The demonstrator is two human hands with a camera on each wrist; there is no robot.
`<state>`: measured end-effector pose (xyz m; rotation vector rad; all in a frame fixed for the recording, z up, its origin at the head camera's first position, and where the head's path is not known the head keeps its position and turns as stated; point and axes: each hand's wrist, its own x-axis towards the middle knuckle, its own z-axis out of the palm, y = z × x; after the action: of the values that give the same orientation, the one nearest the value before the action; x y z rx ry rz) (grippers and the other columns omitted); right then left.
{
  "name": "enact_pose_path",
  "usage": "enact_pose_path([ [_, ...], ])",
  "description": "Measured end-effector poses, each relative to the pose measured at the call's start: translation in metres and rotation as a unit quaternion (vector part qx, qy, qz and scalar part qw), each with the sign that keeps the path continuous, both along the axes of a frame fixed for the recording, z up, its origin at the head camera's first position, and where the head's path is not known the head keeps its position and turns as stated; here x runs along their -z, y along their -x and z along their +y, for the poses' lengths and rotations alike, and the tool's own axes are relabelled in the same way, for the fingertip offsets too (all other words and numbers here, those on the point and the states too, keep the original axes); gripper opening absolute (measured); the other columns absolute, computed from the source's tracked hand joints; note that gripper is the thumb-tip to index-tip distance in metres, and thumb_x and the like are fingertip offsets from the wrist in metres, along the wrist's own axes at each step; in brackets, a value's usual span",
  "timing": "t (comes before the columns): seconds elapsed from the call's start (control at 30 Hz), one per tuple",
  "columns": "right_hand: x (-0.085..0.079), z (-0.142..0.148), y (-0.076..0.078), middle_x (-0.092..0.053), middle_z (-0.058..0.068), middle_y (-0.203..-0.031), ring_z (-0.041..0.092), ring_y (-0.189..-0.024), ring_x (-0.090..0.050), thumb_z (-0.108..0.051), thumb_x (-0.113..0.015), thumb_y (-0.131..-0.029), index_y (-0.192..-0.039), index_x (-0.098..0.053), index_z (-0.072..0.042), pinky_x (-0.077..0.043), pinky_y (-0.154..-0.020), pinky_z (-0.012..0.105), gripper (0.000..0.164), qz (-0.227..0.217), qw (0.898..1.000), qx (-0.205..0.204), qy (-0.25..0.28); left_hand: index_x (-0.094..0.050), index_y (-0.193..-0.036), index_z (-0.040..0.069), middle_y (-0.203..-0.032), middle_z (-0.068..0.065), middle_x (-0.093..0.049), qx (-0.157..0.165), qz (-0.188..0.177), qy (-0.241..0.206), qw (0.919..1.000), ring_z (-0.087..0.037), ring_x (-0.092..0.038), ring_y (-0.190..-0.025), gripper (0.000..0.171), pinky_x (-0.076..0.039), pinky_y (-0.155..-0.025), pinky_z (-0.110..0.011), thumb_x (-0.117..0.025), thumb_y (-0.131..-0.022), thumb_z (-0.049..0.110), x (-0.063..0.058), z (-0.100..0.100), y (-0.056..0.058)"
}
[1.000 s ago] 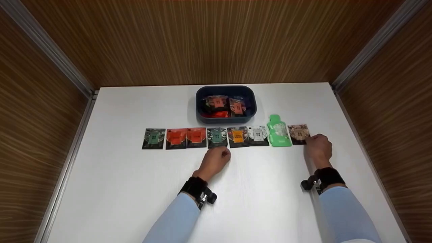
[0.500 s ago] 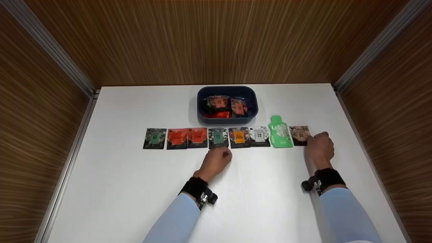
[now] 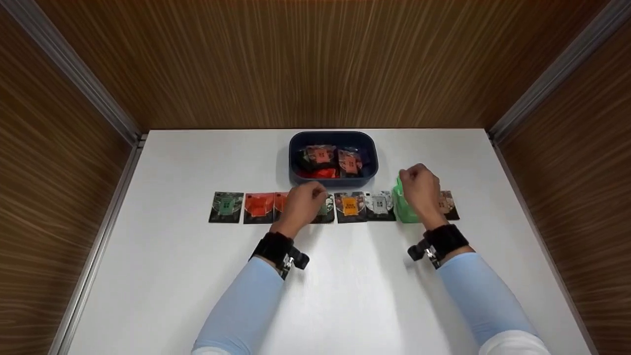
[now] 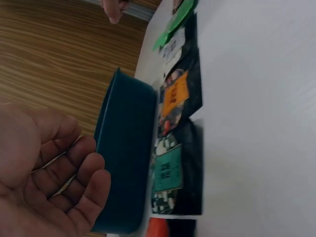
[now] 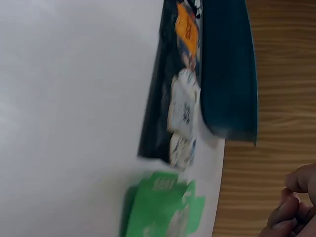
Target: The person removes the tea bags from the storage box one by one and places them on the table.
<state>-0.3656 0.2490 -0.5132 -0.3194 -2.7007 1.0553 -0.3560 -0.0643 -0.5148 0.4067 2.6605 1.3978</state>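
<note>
Above the row of sachets, my left hand [image 3: 301, 204] is raised with loosely curled fingers and nothing in them. It partly covers a red sachet [image 3: 279, 201] and a green-labelled sachet [image 3: 325, 213] in the head view. My right hand [image 3: 422, 191], also loosely curled, hovers over a bottle-shaped green pouch [image 3: 404, 213]; the right wrist view shows nothing in its visible fingers. Just right of the pouch lies a brown sachet [image 3: 447, 204], partly hidden by that hand. On the pouch's left are a white-labelled sachet [image 3: 379, 204] and an orange-labelled one [image 3: 350, 207].
A dark blue box [image 3: 333, 181] holding several sachets stands behind the row. Farther left lie another red sachet [image 3: 259, 207] and a dark green one [image 3: 226, 207]. Wood-grain panels [image 3: 315, 64] enclose the white table [image 3: 345, 296] at the back and sides.
My right hand has left the brown sachet, moving left and up over the green pouch. My left hand has risen and shifted slightly left from the row's front edge. The sachets keep their order.
</note>
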Motion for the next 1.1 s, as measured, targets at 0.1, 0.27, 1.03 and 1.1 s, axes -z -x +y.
enact_pose_path([
  [0.1, -0.007, -0.029, 0.016, -0.063, 0.012, -0.085, 0.027, -0.071, -0.055, -0.028, -0.058, -0.108, -0.103, -0.067, -0.004, -0.042, -0.071, 0.04, 0.027, 0.013, 0.999, -0.041, -0.018, -0.072, -0.109, 0.013, -0.097, -0.002, -0.071, -0.013, 0.017, 0.009, 0.9997, -0.016, -0.06, -0.079, 0.014, -0.048, -0.074, -0.034, -0.061, -0.108, 0.022, -0.01, -0.002, 0.014],
  [0.27, -0.011, -0.066, 0.043, -0.073, 0.016, -0.096, 0.033, -0.085, -0.067, -0.02, -0.061, -0.105, -0.108, -0.073, -0.002, -0.052, -0.079, 0.046, 0.022, 0.0, 0.994, -0.099, -0.048, -0.072, -0.112, 0.013, -0.101, -0.005, -0.07, -0.016, 0.034, 0.053, 0.9979, -0.021, -0.062, -0.092, 0.016, -0.05, -0.08, -0.037, -0.06, -0.109, 0.023, -0.017, 0.005, 0.031],
  [1.03, -0.001, -0.1, 0.102, -0.051, 0.027, -0.148, 0.043, -0.134, -0.055, -0.019, -0.059, -0.106, -0.152, -0.046, 0.001, -0.047, -0.111, 0.055, 0.052, -0.158, 0.94, -0.222, -0.206, -0.07, -0.131, 0.01, -0.122, -0.01, -0.072, 0.017, 0.056, 0.209, 0.9762, -0.031, -0.065, -0.12, 0.031, -0.053, -0.102, -0.045, -0.069, -0.105, 0.026, 0.001, 0.026, 0.054],
  [1.1, -0.004, -0.101, 0.101, -0.057, 0.026, -0.137, 0.043, -0.125, -0.06, -0.017, -0.059, -0.106, -0.141, -0.055, 0.002, -0.051, -0.105, 0.055, 0.04, -0.135, 0.943, -0.218, -0.21, -0.07, -0.13, 0.01, -0.121, -0.01, -0.072, 0.016, 0.058, 0.205, 0.9769, -0.031, -0.066, -0.118, 0.03, -0.054, -0.1, -0.044, -0.068, -0.105, 0.026, 0.001, 0.025, 0.057],
])
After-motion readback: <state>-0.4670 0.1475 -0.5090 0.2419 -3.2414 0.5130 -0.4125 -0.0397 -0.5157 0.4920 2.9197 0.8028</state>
